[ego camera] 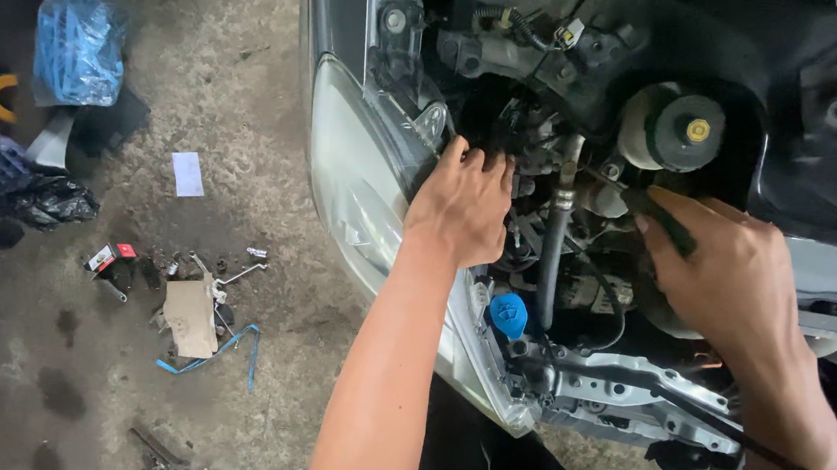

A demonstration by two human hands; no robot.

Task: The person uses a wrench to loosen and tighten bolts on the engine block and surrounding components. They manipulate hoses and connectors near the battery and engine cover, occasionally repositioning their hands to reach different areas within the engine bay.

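Dark tool handle gripped in right hand, pointing into engine bay.

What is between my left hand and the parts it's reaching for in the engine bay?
Nothing visible. The left hand already rests on the dark engine parts beside the headlight; its fingers curl into them.

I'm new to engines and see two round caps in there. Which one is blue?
The blue cap is the lower one, between the two forearms near the car's front edge. The other cap is black with a yellow centre, sitting higher, above the right hand.
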